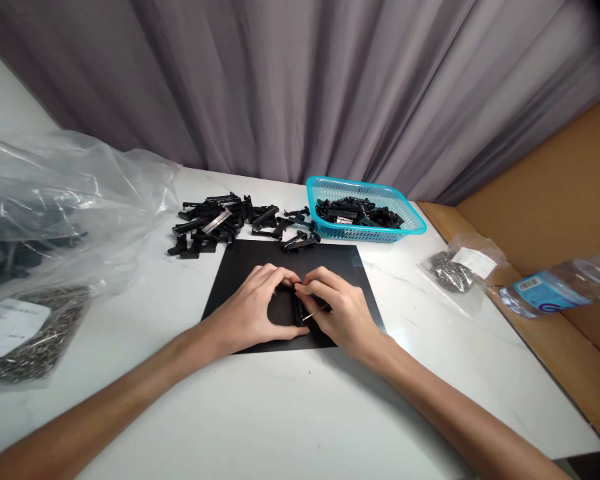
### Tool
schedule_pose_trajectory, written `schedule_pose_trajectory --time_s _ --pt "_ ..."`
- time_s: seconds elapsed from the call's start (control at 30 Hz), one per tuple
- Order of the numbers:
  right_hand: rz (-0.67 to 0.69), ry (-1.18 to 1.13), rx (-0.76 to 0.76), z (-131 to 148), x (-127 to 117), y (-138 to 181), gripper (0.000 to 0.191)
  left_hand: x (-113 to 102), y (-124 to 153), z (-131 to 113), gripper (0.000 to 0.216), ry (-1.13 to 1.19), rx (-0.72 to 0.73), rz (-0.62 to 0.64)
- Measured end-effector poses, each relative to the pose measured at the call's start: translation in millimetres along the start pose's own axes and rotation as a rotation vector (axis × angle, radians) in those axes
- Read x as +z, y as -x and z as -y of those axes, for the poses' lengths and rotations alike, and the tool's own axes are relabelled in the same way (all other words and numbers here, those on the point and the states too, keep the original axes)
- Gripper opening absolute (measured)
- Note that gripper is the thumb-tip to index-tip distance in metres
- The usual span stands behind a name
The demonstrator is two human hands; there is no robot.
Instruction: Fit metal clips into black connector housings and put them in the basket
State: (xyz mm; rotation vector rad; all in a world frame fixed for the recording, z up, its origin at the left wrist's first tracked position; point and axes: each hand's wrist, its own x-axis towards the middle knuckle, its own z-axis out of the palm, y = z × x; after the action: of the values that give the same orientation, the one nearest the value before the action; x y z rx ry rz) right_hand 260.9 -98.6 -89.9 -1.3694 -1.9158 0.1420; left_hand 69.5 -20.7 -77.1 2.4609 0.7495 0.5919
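Note:
A slim black plastic part (299,311) stands lengthwise over a black mat (250,267). My left hand (255,300) grips it from the left, fingertips at its far end and thumb at its near end. From the right, my right hand (337,303) has its thumb and finger pinched at the far end of the same part. A thin metal pin (314,313) sticks out from under my right fingers toward the near end of the part. My fingers hide the part's far end.
Loose black plastic parts (215,223) lie heaped behind the mat. A blue basket (415,227) holds more. Clear plastic bags (80,180) stand at left, one with small metal pieces (55,320). At right are a small bag (450,270) and a bottle (555,290).

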Motion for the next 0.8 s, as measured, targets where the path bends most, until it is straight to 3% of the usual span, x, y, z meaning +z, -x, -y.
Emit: schedule_pose_trajectory --time_s 0.3,0.57,0.8 --pt "0.055 -0.226 0.196 -2.8 -16.9 -5.8 0.012 0.0 -0.1 0.3 0.06 -0.047 0.046 -0.004" --pt "-0.05 -0.321 0.318 -3.3 -11.7 -6.9 0.013 0.1 -0.6 -1.3 0.06 -0.037 0.057 0.001" --pt "-0.012 -0.375 0.337 -10.7 -13.7 -7.7 0.015 1.1 -0.6 -2.4 0.06 -0.019 0.046 0.027"
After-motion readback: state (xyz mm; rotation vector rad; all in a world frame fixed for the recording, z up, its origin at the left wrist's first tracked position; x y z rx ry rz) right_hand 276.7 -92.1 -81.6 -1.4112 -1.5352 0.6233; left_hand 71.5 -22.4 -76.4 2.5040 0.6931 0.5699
